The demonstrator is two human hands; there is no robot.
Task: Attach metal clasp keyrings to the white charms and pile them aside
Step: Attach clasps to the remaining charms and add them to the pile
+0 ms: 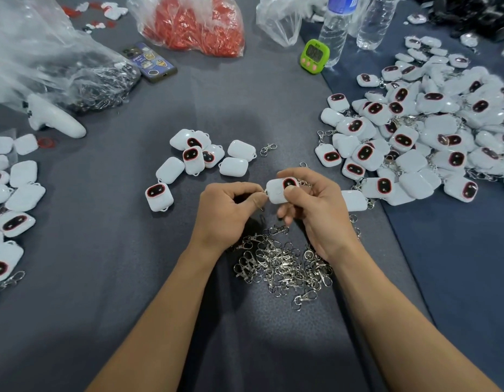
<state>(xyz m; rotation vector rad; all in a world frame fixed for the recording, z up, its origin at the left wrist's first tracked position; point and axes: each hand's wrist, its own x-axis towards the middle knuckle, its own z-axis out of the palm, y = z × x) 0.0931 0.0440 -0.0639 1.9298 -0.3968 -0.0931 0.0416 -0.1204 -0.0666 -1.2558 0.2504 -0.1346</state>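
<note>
Grey cloth (103,278) covered the table under my arms. Above its near middle, my right hand (315,210) held one white charm (277,192) between thumb and curled fingers, dark face up. My left hand (225,213) pinched a metal clasp (263,192) tight against the charm's left corner, where its loop sat. My fingers hid the join, so I could not tell whether the ring was through. Just below my hands lay the heap of loose clasps (284,264). One stray clasp (268,149) lay beyond, beside the unfitted charms (199,157).

I judged the risk to be at the small loop. A ring pushed in at an angle could slip from my fingertips and drop into the heap, or the charm could twist in my grip so the ring missed. My right wrist hung close over the heap and could scatter it.

By my count there was one charm in hand, one clasp in hand, eight unfitted charms in the middle group, one stray clasp, two water bottles (334,29) and one green timer (315,55). The heap and the finished pile (414,137) to my right held too many to count.
</note>
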